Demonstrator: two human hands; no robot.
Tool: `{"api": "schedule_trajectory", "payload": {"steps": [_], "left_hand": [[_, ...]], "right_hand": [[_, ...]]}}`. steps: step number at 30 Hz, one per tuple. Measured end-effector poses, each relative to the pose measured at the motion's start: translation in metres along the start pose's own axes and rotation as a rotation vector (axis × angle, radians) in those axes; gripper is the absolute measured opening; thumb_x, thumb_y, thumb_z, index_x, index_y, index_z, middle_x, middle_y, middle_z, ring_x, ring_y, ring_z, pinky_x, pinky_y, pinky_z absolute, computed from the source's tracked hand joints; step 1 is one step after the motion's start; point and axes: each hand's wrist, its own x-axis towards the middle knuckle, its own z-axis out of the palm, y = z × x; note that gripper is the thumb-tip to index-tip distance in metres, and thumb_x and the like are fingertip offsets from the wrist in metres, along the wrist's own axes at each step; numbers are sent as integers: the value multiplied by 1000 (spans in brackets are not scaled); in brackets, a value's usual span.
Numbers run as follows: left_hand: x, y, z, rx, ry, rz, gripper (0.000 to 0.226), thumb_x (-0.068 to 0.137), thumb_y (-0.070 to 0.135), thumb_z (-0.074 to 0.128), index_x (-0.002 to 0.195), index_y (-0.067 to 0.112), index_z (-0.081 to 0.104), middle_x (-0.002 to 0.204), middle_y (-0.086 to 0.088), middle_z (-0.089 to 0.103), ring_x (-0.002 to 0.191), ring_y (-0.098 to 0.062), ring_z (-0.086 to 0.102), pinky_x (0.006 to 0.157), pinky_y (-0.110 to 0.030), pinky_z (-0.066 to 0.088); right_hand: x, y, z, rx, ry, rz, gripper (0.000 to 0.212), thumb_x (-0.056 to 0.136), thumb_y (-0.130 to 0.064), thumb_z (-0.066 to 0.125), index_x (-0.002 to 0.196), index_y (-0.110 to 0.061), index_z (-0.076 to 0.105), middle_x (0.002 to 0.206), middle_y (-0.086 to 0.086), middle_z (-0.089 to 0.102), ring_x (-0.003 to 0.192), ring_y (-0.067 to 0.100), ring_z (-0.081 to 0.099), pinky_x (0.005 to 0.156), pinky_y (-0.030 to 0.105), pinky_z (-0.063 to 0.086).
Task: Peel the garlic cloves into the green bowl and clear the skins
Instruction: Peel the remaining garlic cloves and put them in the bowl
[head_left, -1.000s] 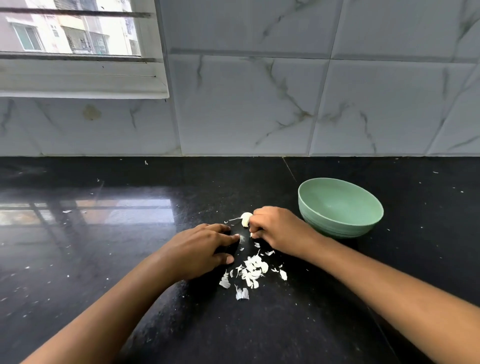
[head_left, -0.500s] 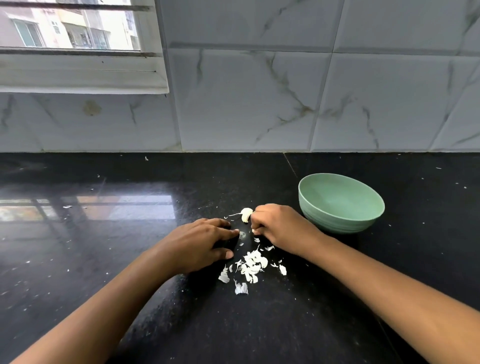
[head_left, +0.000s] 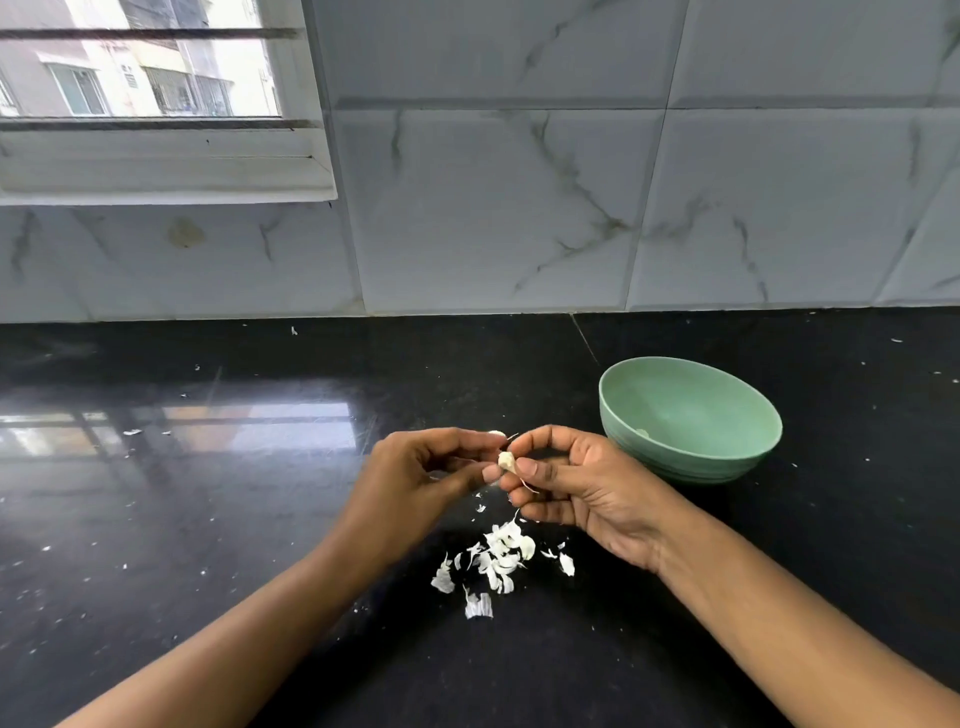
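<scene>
Both hands meet above the counter (head_left: 208, 519), fingertips closed on 1 garlic clove (head_left: 506, 461). R hand (head_left: 587, 493) is turned palm-up: index curled over the clove's top, thumb pressed to its side, pinching it, other 3 fingers loosely curled below. L hand (head_left: 415, 478) comes in from the opposite side, thumb & index tips nipping the same clove. The clove is small, lumpy and creamy white, w/ a thin papery strip (head_left: 530, 487) curling down beside my R thumb.

Just behind my L fingertips a 2nd pale rounded bit (head_left: 496, 433) peeks out. Can't tell if it's clove or skin.

The skins (head_left: 498, 558) lie in a loose heap on the counter below my hands, between my forearms: white, flaky, curled scraps w/ a few strays round the edges.

The green bowl (head_left: 675, 405) sits just beside my R hand, on its R. It's round, matte, pale green, w/ ribbed rings on the outer wall. 1 small pale piece (head_left: 642, 432) lies low inside it.

The counter is polished black stone, glossy enough to mirror the window (head_left: 156, 156), and speckled w/ tiny white flecks. Behind it are big smooth white wall tiles (head_left: 493, 208) w/ grey-green marble veining. The window has a white frame, top L.
</scene>
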Motion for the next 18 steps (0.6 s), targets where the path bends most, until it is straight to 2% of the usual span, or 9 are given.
{"api": "schedule_trajectory", "payload": {"steps": [3, 5, 7, 13, 18], "left_hand": [[-3, 3, 5, -132, 11, 7, 21, 70, 29, 70, 90, 30, 77, 81, 6, 75, 73, -6, 68, 67, -25, 56], [-3, 4, 7, -209, 7, -10, 22, 68, 29, 71, 89, 32, 77, 79, -6, 75, 69, -17, 64, 67, -41, 55], [-4, 7, 9, -267, 11, -18, 25, 67, 27, 72, 91, 31, 76, 80, -14, 73, 68, -26, 60, 67, -49, 54], [-6, 7, 10, -253, 34, -4, 24, 68, 22, 72, 90, 28, 76, 79, -3, 75, 69, -22, 68, 67, -38, 57], [-7, 6, 10, -219, 64, -8, 20, 68, 22, 74, 86, 29, 76, 74, -2, 75, 67, -21, 71, 64, -28, 58]], "right_hand": [[-1, 0, 2, 39, -28, -14, 17, 72, -8, 66, 86, -8, 58, 80, 14, 71, 59, 13, 65, 55, 22, 56], [-2, 0, 0, 40, -40, -17, 15, 73, -9, 66, 85, -9, 58, 77, 11, 70, 59, 12, 64, 55, 22, 56], [-3, -1, 1, 36, -42, -21, 15, 72, -10, 66, 85, -9, 59, 74, 10, 68, 58, 11, 63, 54, 23, 56], [-4, -1, 1, -23, -38, -53, 15, 73, -12, 67, 85, -9, 59, 83, 15, 66, 63, 13, 63, 57, 25, 57], [-6, -1, 0, -305, 62, -175, 4, 84, -8, 66, 88, -8, 65, 87, 10, 68, 74, 11, 62, 61, 27, 55]]}}
